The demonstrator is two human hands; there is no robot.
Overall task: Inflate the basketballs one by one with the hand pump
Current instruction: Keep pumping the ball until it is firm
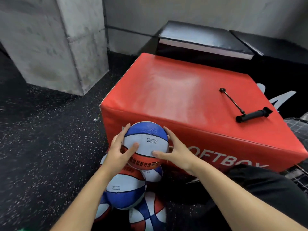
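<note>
Before the box [166, 90], my left hand [119, 151] and right hand [176, 151] clasp a ball [146, 140]; pump [253, 115] lies upper right, nearer my right.

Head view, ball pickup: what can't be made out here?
- Held basketball: small print blurred; left hand and right hand cover its sides.
- Floor balls: count uncertain, overlapped by arms.
- Red box lettering: cut off by the right arm.
- Hand pump: needle too small.

The red padded vinyl box [191, 90] carries large white letters on its front face, partly hidden by an arm: "OFTBOX". The held blue, white and red rubber basketball [146, 139] bears small print, "INFLATE" and "MADE IN CHINA" barely legible.
</note>
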